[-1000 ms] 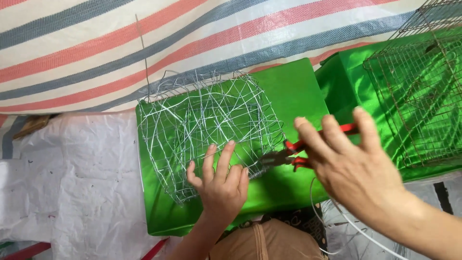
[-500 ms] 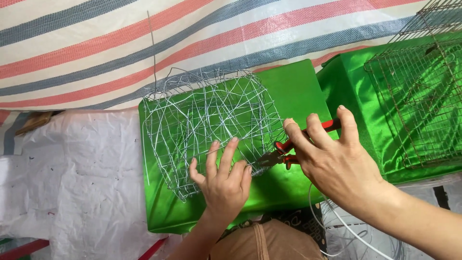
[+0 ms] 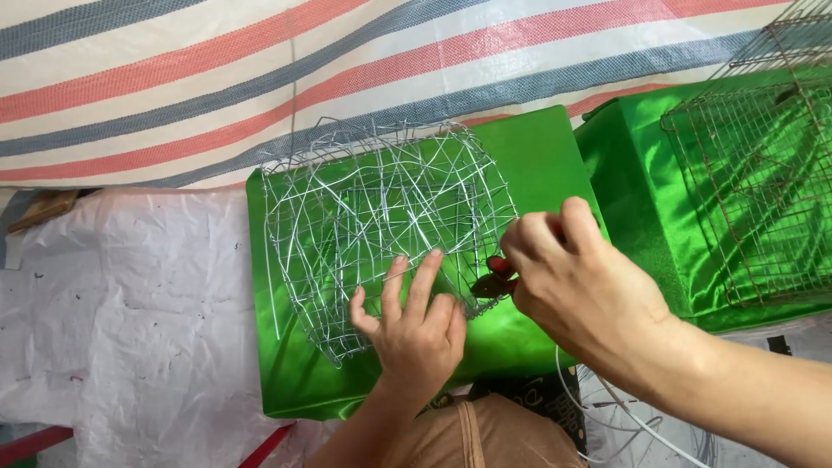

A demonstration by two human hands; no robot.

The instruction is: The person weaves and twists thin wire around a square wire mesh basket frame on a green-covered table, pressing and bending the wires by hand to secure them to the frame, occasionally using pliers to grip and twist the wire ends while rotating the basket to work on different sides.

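**Two hands working a tangled wire basket on a green-covered block**

Nearest to us, at the bottom edge, we see a tan garment (image 3: 472, 438) over our lap and a few loose white wires (image 3: 624, 412) curling beside it on the right.

Just above, our left hand (image 3: 416, 325) lies flat with its fingers spread, pressing on the near edge of a wire basket (image 3: 373, 217). The spread palm seems to pin the springy frame down so that it does not shift while the other hand works.

Our right hand (image 3: 576, 286) comes in from the right, its fingers curled tightly around a pair of red-handled pliers (image 3: 494, 277). The dark tip of the pliers meets the basket's near right edge, just beside the left fingertips, so the holding hand steadies the wire close to where the tool bites. We cannot tell which strand the tip grips.

The basket, a loose weave of thin silvery wire, rests on a block covered in shiny green cloth (image 3: 537, 165), which raises the work to a handy height. White sheeting (image 3: 130, 312) lies to the left.

Farther right, on a second green-covered block (image 3: 633, 199), sits a neater square-mesh wire cage (image 3: 754, 182), well apart from the hands.

Behind everything hangs a striped tarpaulin (image 3: 260, 69) of cream, red and blue-grey.
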